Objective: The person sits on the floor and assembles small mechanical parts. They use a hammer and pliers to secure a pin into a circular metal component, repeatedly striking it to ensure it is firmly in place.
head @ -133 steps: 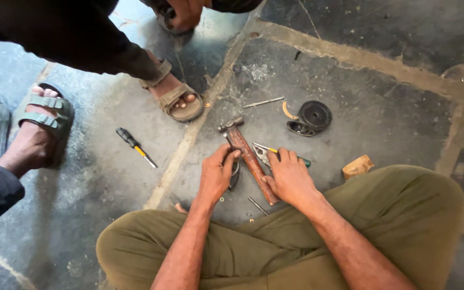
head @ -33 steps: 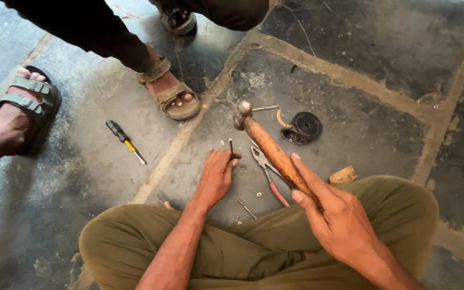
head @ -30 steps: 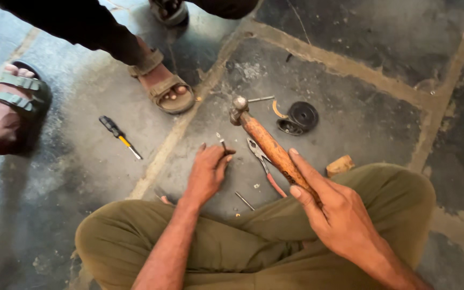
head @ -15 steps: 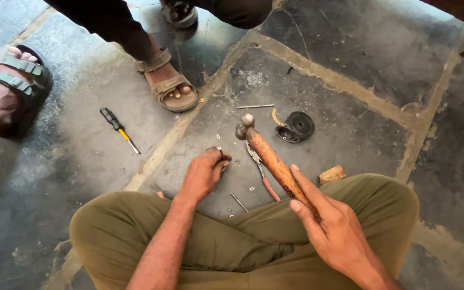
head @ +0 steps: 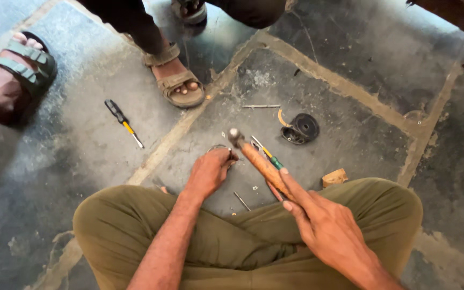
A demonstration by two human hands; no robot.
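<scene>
I sit cross-legged on a concrete floor. My right hand (head: 323,225) grips the wooden handle of a hammer (head: 259,161), whose metal head is down near the floor just right of my left fingertips. My left hand (head: 208,172) rests on the floor with its fingers pinched on a small metal part (head: 222,148), mostly hidden under them. A pair of pliers (head: 268,161) lies under the hammer handle.
A black round part (head: 302,129) lies beyond the hammer, with a thin metal rod (head: 260,106) behind it. A black-and-yellow screwdriver (head: 123,122) lies to the left. A small wood block (head: 334,177) sits by my right knee. Other people's sandalled feet (head: 178,86) stand close.
The hammer has swung down from its raised position: its head now sits low by my left fingers. My left hand stays pinched on the small part on the floor.
</scene>
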